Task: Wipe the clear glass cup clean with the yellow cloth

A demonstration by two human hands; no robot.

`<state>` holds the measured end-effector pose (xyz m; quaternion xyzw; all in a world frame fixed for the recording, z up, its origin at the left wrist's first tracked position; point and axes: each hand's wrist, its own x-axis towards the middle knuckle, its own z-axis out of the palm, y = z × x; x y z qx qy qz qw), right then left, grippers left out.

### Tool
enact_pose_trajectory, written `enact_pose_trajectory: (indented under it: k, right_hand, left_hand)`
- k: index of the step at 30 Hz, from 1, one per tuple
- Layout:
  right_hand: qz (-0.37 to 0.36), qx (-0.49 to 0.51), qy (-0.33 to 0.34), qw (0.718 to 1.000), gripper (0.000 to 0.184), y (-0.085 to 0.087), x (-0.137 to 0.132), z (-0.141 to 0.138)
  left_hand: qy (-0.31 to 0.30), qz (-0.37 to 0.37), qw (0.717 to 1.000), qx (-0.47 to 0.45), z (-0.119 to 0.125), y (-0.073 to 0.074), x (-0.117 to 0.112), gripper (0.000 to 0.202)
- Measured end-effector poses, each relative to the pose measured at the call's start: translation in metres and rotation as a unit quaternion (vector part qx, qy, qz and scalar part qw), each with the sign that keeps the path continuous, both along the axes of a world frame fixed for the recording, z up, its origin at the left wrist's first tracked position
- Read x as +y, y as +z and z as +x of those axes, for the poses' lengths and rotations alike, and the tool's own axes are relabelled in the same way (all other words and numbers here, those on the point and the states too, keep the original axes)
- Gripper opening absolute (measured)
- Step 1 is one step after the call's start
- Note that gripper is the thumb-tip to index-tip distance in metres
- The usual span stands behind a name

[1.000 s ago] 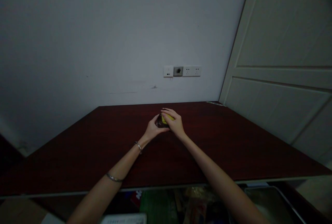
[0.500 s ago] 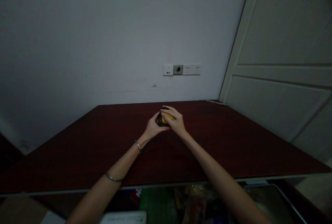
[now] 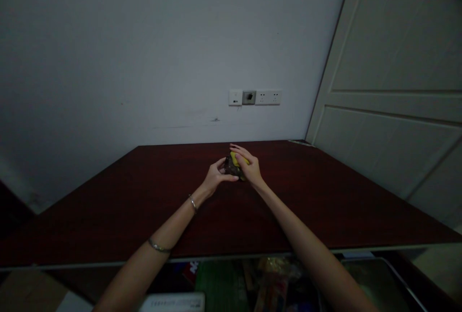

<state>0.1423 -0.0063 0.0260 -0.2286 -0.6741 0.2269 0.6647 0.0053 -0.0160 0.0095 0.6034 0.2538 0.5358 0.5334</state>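
Both my hands meet over the middle of a dark red-brown table (image 3: 144,206). My right hand (image 3: 250,168) is curled over a small yellow object (image 3: 235,159). My left hand (image 3: 215,178) pinches a dark, partly hidden piece (image 3: 228,166) joined to or lying against the yellow object. The dim light and my fingers hide what the two pieces are. Two thin bracelets circle my left forearm.
A white wall with a strip of sockets (image 3: 254,97) stands behind the table. A pale panelled door (image 3: 393,90) closes off the right side. Below the table's near edge lie mixed packets (image 3: 274,283), a metal tray (image 3: 375,283) and a white box (image 3: 173,302).
Both hands and the yellow object shifted slightly to the right and away from me. The yellow object looks tilted more on end.
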Motion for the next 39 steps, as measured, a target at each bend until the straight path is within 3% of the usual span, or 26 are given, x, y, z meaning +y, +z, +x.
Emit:
enact_pose_trajectory:
  k: [5,12,20,26,29,32,39]
  right_hand:
    - [0.018,0.008,-0.009,1.0,0.027,0.001,-0.003,-0.002]
    - [-0.144,0.118,0.021,0.982,0.038,-0.006,0.01,-0.006]
    - [-0.002,0.03,-0.025,0.999,0.027,0.002,-0.008,-0.006]
    - [-0.127,0.115,0.009,0.985,0.035,-0.006,0.006,-0.008]
    - [-0.15,0.14,0.016,0.979,0.038,-0.01,0.01,-0.008]
    - [-0.127,0.126,-0.007,0.984,0.037,-0.008,0.005,-0.008]
    - [0.015,-0.009,-0.064,0.998,0.027,0.003,-0.02,-0.01]
  left_hand:
    - [-0.034,-0.005,0.999,-0.041,0.0,-0.001,0.002,0.055]
    - [-0.026,0.011,1.0,-0.008,-0.003,-0.001,0.003,0.067]
    - [-0.011,0.025,1.0,-0.008,-0.004,-0.001,0.004,0.064]
    - [-0.045,0.034,0.998,0.018,-0.005,-0.002,0.003,0.075]
    - [-0.051,0.033,0.998,0.028,-0.005,-0.002,0.001,0.075]
    - [-0.043,0.031,0.998,0.024,-0.004,-0.001,0.0,0.071]
    - [0.022,0.014,1.0,-0.017,-0.002,-0.002,0.005,0.05]
